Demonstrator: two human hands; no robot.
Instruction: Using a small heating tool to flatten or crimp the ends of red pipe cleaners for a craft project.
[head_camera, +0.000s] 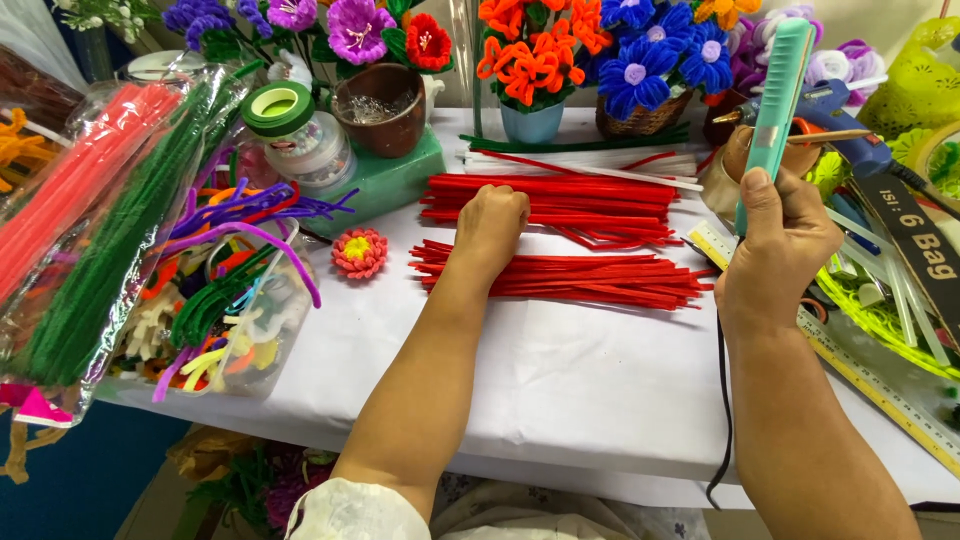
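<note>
My left hand (490, 225) rests knuckles-up on the white table, fingers curled onto red pipe cleaners, between a far bundle (560, 200) and a near bundle (590, 280). My right hand (778, 255) grips a teal flat-iron style tool (775, 105) held upright at the right, its black cord (722, 400) hanging over the table's front edge. A small finished red and yellow flower (359, 252) lies left of the near bundle.
A clear tub of mixed pipe-cleaner scraps (225, 300) and bagged red and green stems (90, 220) fill the left. Pots of pipe-cleaner flowers (540, 55) line the back. A blue glue gun (845, 120), a yellow ruler (870, 375) and a green basket (880, 315) sit right.
</note>
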